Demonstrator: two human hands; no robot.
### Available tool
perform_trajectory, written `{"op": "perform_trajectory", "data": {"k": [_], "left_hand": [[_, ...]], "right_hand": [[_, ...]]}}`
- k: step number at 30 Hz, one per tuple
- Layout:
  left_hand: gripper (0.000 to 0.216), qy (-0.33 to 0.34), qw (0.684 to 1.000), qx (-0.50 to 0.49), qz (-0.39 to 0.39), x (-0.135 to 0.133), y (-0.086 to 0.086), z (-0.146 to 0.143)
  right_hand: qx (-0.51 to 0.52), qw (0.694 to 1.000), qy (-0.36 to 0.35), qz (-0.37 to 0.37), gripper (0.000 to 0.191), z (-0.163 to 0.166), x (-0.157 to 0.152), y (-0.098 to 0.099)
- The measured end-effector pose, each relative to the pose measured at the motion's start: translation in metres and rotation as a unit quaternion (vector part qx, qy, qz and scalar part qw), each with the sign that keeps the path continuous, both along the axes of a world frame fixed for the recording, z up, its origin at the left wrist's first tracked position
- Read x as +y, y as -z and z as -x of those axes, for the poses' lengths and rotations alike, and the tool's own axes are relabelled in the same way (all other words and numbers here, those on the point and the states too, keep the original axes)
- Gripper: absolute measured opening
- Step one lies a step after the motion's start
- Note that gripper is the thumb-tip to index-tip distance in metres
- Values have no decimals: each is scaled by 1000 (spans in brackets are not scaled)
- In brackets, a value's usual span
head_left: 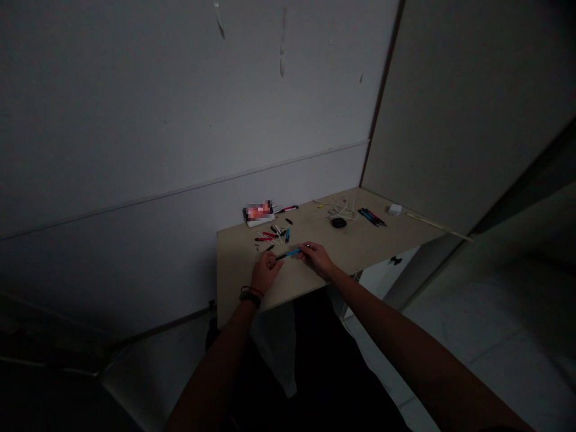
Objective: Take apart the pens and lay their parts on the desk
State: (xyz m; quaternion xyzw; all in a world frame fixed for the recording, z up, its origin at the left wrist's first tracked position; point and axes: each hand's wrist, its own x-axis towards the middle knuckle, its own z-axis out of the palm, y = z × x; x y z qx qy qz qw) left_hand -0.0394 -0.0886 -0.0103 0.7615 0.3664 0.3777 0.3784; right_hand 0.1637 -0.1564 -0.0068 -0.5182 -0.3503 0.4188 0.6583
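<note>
Both my hands hold one blue pen [291, 252] low over a pale wooden table [342, 246]. My left hand [265, 270], with a dark band at the wrist, pinches the pen's dark left end. My right hand [317, 258] is closed around its right end. Just behind the hands lie several loose pen parts [274, 234], red, black, blue and white.
At the table's back left sits a small box [259, 213] with a red pen beside it. Further right are a white cable [342, 208], a small black round object [339, 222], a few pens [371, 216] and a white charger [395, 209]. Grey walls enclose the table's back and right.
</note>
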Motion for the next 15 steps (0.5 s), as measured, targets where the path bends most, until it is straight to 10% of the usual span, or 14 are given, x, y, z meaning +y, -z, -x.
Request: {"op": "perform_trajectory", "data": {"k": [15], "left_hand": [[43,0,999,39,-4,-3,-6,4]], "right_hand": [[-3,1000,-7,21,43,-3,2,6]]}}
